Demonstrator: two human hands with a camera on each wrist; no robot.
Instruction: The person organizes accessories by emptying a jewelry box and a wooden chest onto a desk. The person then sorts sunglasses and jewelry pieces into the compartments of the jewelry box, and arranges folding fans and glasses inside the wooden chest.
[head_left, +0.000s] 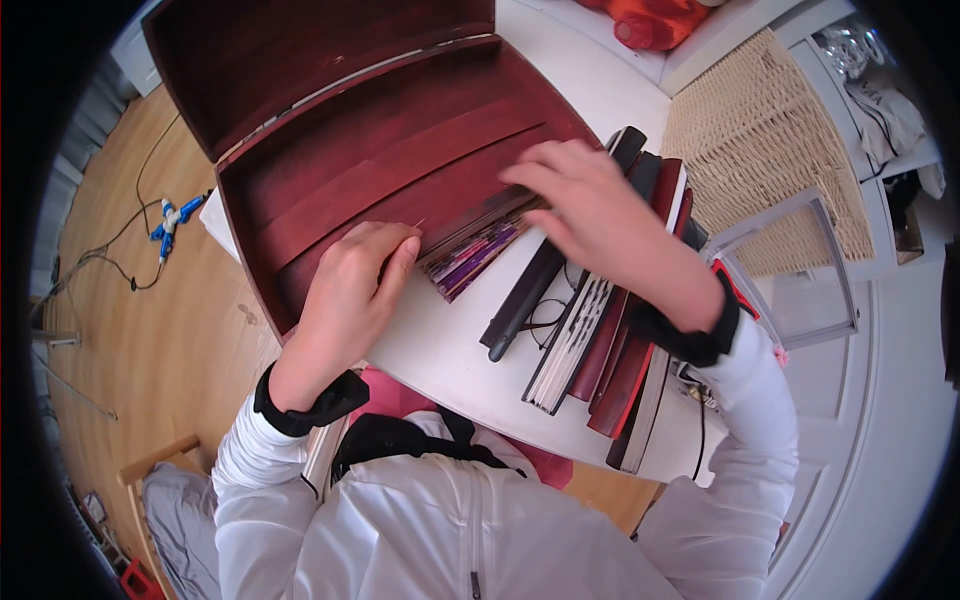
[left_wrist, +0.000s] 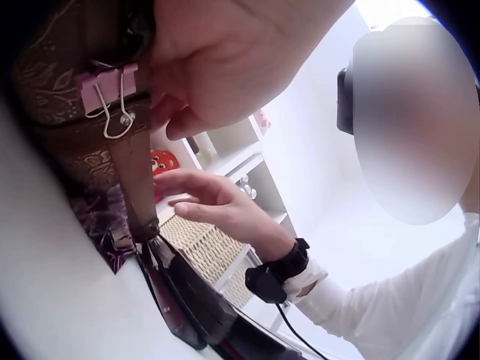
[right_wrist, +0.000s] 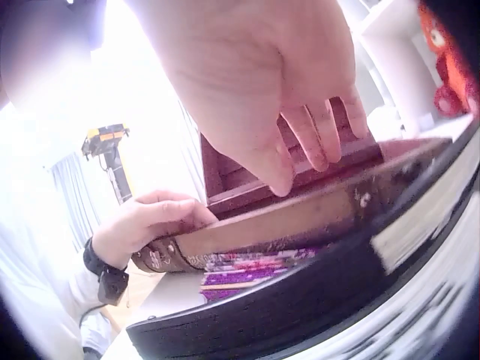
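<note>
A dark red wooden box (head_left: 380, 150) lies with its lid (head_left: 320, 50) raised and a low divider strip across its inside. My left hand (head_left: 350, 285) holds the box's front rim, with the fingers over the edge. My right hand (head_left: 600, 205), slightly blurred, is above the front wall near the right end, fingers spread and holding nothing; in the right wrist view its fingertips hang over the inside. A pink binder clip (left_wrist: 109, 90) is on the box's patterned outside. Purple patterned items (head_left: 475, 262) stand against the front wall.
Right of the box, several books (head_left: 570, 340) and a long black case (head_left: 525, 300) lie on the white table (head_left: 440, 350), with glasses (head_left: 542, 322) between them. Beyond are a woven basket (head_left: 765, 150), a clear frame (head_left: 790, 265) and a red plush toy (head_left: 645, 25).
</note>
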